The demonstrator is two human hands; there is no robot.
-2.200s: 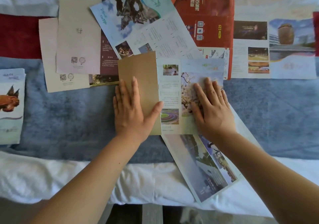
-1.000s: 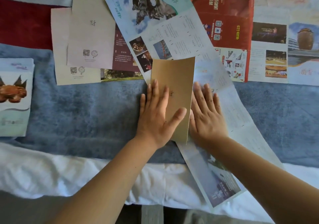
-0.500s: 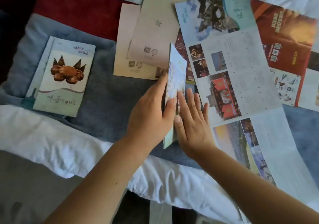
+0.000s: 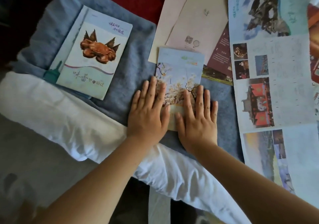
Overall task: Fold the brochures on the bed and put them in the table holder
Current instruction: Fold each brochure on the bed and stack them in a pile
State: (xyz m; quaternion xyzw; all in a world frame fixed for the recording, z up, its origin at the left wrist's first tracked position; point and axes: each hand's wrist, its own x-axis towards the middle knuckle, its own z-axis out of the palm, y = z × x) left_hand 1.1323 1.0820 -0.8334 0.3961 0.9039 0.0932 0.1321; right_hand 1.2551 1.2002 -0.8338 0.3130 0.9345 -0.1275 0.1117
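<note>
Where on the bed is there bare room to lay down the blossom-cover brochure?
Bare blue blanket lies between the folded stack at left and the blossom brochure under the left hand and right hand; the white sheet along the near edge is bare too. Far right is crowded: unfolded brochures overlap.

I see the bed (image 4: pixel 51 106) carrying a blue blanket (image 4: pixel 133 60); folded brochures (image 4: pixel 93 51) and open brochures (image 4: pixel 279 89) lie on it.
</note>
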